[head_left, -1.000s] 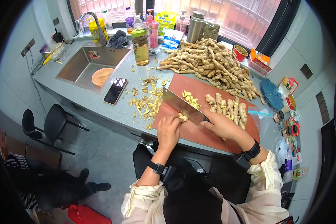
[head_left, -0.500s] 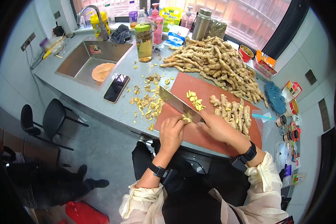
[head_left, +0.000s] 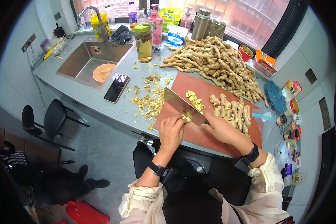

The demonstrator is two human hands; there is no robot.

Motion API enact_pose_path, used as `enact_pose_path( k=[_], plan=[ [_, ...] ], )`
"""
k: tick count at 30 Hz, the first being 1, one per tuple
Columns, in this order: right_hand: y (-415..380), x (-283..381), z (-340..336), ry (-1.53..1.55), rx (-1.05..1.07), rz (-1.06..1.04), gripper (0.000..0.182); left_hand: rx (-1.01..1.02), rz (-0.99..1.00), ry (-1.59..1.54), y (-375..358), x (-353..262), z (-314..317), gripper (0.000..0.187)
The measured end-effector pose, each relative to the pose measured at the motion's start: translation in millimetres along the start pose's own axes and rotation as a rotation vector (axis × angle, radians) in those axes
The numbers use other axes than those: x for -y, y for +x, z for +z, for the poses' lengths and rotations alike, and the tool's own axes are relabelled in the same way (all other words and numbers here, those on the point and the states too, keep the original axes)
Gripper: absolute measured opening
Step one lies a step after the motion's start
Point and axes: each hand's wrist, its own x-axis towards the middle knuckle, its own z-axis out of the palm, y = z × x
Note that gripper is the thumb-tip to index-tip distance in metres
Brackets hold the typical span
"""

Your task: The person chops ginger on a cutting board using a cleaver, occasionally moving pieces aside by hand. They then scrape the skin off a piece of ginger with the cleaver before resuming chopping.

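Note:
My right hand (head_left: pixel 222 130) grips the handle of a cleaver (head_left: pixel 184 106), its broad blade pointing up and left over the reddish-brown cutting board (head_left: pixel 198 136). Under the fingertips of my left hand (head_left: pixel 171 130) is a piece of ginger (head_left: pixel 186 118), held against the board beside the blade. Behind the cleaver lies a small heap of ginger slices (head_left: pixel 194 100). Whole ginger roots (head_left: pixel 232 111) are lined up on the board's right part. Left of the board, peelings and trimmings (head_left: pixel 149 104) are scattered across the counter.
A large pile of ginger (head_left: pixel 212 61) stands behind the board. A phone (head_left: pixel 117 88), a tea bottle (head_left: pixel 143 43) and a sink (head_left: pixel 82 61) are to the left. Small jars (head_left: pixel 282 120) and a blue dish (head_left: pixel 275 97) line the right side. Another person's legs (head_left: pixel 63 183) show at lower left.
The cleaver and my right hand have shifted slightly right and toward me. My left hand stays on the ginger piece in nearly the same place.

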Motion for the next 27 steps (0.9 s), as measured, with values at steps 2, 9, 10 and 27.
enact_pose_path(
  k=[2, 9, 10, 27],
  plan=[
    [8, 6, 6, -0.025, -0.018, 0.001, 0.033, -0.013, 0.005, 0.001, 1, 1, 1, 0.016],
    [-1, -10, 4, 0.057, -0.058, -0.064, 0.032, -0.049, 0.004, -0.008, 0, 1, 2, 0.015],
    [-7, -9, 0, 0.036, -0.02, -0.037, 0.032, -0.052, 0.004, -0.005, 0, 2, 1, 0.015],
    [8, -18, 7, 0.179, -0.073, -0.005, 0.036, -0.007, -0.023, 0.001, 0, 2, 1, 0.015]
  ],
)
